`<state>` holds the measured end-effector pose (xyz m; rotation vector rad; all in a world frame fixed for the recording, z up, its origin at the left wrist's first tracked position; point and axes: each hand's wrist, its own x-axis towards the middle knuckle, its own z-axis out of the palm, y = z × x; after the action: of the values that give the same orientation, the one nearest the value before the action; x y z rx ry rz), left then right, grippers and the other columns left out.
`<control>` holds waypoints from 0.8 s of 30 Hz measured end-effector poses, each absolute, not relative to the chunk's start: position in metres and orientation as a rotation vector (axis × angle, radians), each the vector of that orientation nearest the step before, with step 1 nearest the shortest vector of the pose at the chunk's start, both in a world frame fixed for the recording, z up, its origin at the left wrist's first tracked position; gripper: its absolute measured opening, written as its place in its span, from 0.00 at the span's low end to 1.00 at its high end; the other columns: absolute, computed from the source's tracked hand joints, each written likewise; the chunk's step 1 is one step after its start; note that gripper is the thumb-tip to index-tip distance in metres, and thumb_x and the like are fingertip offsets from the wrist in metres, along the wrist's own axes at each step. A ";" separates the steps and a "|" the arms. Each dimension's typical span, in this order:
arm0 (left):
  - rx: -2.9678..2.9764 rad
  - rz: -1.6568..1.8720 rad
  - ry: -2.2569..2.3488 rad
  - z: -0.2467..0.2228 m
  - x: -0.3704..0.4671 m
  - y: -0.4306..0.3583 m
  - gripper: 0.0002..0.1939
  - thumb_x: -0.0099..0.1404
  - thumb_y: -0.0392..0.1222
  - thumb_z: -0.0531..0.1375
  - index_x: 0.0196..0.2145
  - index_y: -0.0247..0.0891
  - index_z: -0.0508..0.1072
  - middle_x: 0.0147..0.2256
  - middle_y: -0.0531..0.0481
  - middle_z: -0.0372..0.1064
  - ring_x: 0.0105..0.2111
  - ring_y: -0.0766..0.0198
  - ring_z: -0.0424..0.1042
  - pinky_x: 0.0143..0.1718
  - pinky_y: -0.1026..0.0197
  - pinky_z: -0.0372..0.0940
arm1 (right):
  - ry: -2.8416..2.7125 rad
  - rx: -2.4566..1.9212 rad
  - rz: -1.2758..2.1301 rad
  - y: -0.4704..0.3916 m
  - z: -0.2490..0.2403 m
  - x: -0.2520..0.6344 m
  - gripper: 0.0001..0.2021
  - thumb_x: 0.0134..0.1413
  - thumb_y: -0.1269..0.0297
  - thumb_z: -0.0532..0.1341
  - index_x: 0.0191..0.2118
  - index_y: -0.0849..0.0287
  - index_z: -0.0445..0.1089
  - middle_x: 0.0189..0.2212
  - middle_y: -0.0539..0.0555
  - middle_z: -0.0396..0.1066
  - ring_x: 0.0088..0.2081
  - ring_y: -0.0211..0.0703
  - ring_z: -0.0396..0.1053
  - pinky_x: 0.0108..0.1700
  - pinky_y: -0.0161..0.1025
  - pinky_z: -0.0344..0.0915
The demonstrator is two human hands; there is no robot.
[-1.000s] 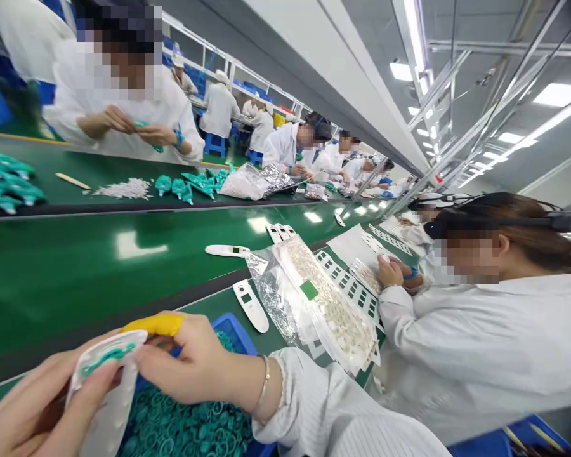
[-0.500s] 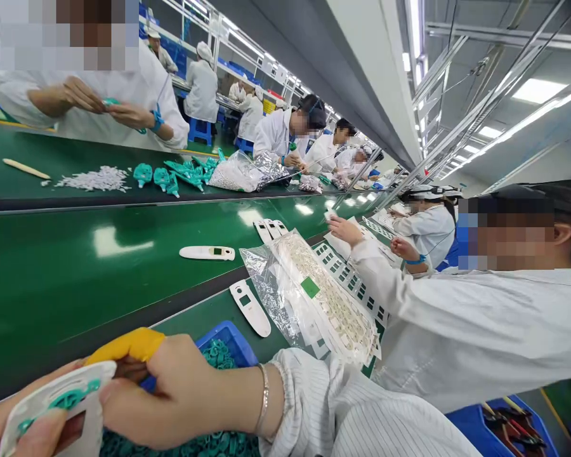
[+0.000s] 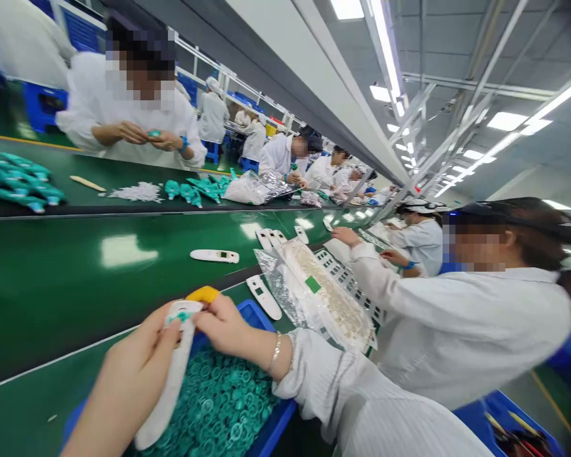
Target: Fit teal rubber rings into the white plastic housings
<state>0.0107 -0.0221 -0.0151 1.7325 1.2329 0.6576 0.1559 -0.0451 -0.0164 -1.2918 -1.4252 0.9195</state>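
A long white plastic shell (image 3: 167, 400) with a small window is tilted over a blue bin (image 3: 285, 416). My left hand (image 3: 136, 371) is closed around its upper part, the thumb pressing near a small teal plastic piece (image 3: 183, 316) set in the shell's top end. At that same end, my right hand (image 3: 226, 324) pinches the shell's edge; a yellow finger cot (image 3: 203, 294) covers one finger. Below both hands, many teal ring-shaped parts (image 3: 219, 406) fill the bin. The right fingertips are partly hidden behind the shell.
Beyond the bin, another white shell (image 3: 264, 297) lies by the belt edge, and one more (image 3: 215, 256) on the green conveyor (image 3: 76, 292). Bagged parts (image 3: 314, 292) lie to the right, beside a co-worker's arm (image 3: 385, 285). Teal parts (image 3: 19, 181) lie across the belt.
The view has shifted, and my hands with the shell now appear farther up and right, showing more of the bin. Another white shell shows on the belt near the co-worker's hand.
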 end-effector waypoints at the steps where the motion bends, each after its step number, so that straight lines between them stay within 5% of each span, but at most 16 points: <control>1: 1.667 0.625 1.174 -0.005 0.014 -0.025 0.21 0.62 0.48 0.49 0.49 0.37 0.68 0.35 0.46 0.75 0.32 0.56 0.72 0.31 0.60 0.64 | -1.410 -1.272 0.928 -0.045 -0.015 0.155 0.07 0.41 0.75 0.53 0.29 0.58 0.61 0.24 0.45 0.61 0.27 0.34 0.61 0.32 0.31 0.62; 11: 1.325 0.854 0.742 0.003 0.021 -0.027 0.19 0.61 0.37 0.51 0.51 0.37 0.66 0.42 0.46 0.71 0.35 0.62 0.69 0.33 0.64 0.63 | -1.308 -1.131 1.116 -0.041 -0.009 0.165 0.09 0.44 0.66 0.54 0.35 0.58 0.64 0.20 0.45 0.61 0.19 0.33 0.55 0.19 0.30 0.54; 16: 1.174 0.904 0.708 0.013 0.023 -0.035 0.24 0.61 0.37 0.53 0.55 0.35 0.62 0.32 0.48 0.72 0.24 0.68 0.65 0.26 0.66 0.61 | -1.341 -1.060 1.103 -0.047 -0.001 0.163 0.12 0.43 0.65 0.54 0.38 0.57 0.65 0.24 0.47 0.65 0.24 0.36 0.61 0.25 0.33 0.60; 24: 1.259 1.023 0.717 0.019 0.028 -0.050 0.24 0.59 0.41 0.57 0.54 0.36 0.65 0.48 0.45 0.69 0.37 0.61 0.71 0.31 0.66 0.63 | -1.431 -1.003 1.030 -0.053 0.002 0.166 0.13 0.45 0.64 0.53 0.39 0.57 0.65 0.28 0.50 0.69 0.29 0.40 0.65 0.31 0.39 0.65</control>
<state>0.0280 -0.0503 0.0194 1.2589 0.7169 1.0232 0.1656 -0.0526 0.0017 -1.0026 -1.4311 1.0302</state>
